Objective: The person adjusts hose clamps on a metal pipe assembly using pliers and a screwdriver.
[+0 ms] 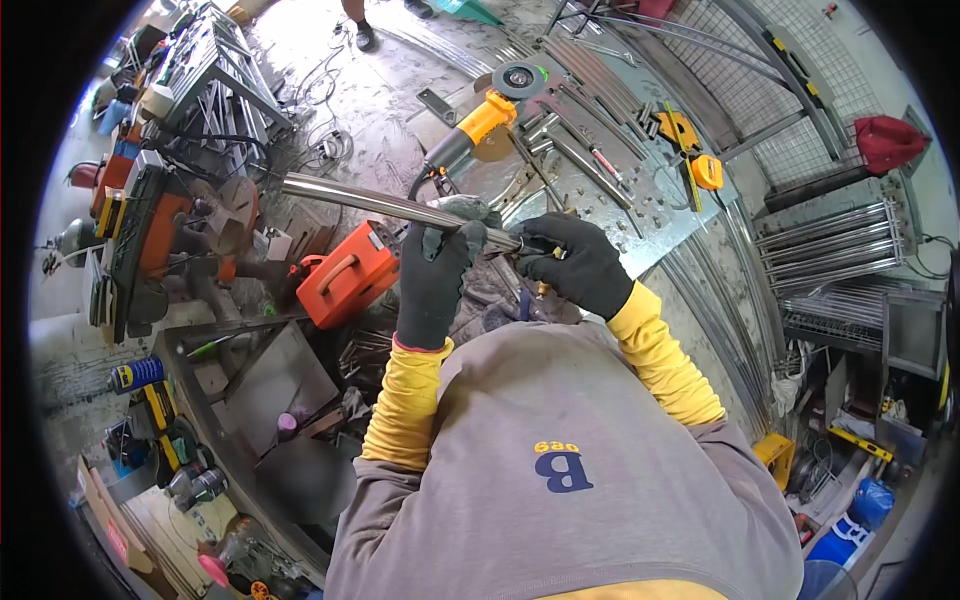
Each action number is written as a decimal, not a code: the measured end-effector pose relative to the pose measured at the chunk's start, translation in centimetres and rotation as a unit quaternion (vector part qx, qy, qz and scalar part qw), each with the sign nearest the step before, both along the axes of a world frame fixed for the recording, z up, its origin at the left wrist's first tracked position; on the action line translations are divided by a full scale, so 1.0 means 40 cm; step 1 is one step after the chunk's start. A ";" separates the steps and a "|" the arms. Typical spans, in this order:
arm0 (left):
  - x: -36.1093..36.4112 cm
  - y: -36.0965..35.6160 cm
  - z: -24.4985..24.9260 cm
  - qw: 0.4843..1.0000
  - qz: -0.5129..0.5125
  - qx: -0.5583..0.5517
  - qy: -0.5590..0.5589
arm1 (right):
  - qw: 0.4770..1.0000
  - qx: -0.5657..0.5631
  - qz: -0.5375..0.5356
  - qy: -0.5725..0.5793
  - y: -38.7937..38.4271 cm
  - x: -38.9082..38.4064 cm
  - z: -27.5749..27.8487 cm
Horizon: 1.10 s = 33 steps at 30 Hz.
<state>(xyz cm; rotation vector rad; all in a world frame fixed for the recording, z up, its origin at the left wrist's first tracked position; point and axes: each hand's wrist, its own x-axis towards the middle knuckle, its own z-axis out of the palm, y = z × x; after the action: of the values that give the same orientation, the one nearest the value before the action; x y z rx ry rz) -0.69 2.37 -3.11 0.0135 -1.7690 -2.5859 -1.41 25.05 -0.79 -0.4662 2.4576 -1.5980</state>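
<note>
My left hand (438,272), in a black glove, is closed around a shiny metal tube (350,194). The tube slants from the upper left down to my other hand. At its near end my right hand (582,268), gloved in black too, is closed with the fingers bent together. A small brass-coloured piece (544,289) shows below these fingers; what exactly they grip is hidden. Beyond the hands an orange angle grinder (487,118) lies on the metal worktable (655,235), its disc end pointing away.
An orange box with a handle (345,275) stands left of my hands. Metal tubes (580,160), small metal parts and a yellow tape measure (708,172) lie on the worktable. A stack of metal racks (830,245) is at right. Another person's foot (365,38) shows at the top.
</note>
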 end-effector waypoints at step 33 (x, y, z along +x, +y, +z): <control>-0.009 -0.092 0.033 0.937 0.037 -0.347 0.028 | 0.993 0.026 -0.035 0.111 0.016 0.015 -0.071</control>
<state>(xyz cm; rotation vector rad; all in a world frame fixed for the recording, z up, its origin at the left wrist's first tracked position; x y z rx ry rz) -1.06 -1.32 -1.78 0.0001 -2.4787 -1.7553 -0.79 25.70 -3.63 -0.5850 2.7003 -1.5811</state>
